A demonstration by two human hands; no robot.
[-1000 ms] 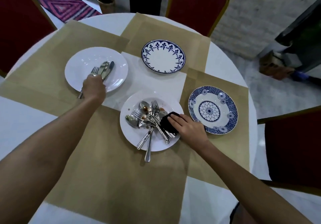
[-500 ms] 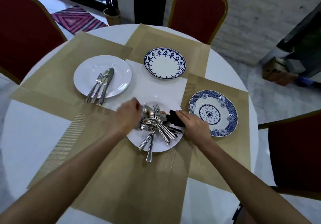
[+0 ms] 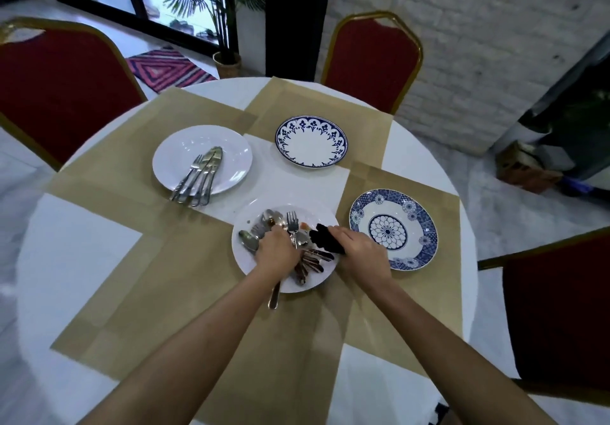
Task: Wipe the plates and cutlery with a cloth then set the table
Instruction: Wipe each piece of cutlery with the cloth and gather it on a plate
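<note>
Head view: L hand rests on the heap of dirty silver spoons and forks on the plain white round plate. Fingers hidden, can't tell if it grips one. R hand pinches the black cloth just right of it. Prob. picking next piece, which needs lifting to the cloth.

Table: we see a round white table, bare along its edges and in a square patch at its middle.
Placemats: four tan woven mats lie flat on it: left placemat, far placemat, right placemat and near placemat. Neighbours overlap at the corners.
Plates: we count one to each mat: left white plate, blue-rimmed plate, blue patterned plate and near white plate, whose far rim reaches over the bare middle.
</note>
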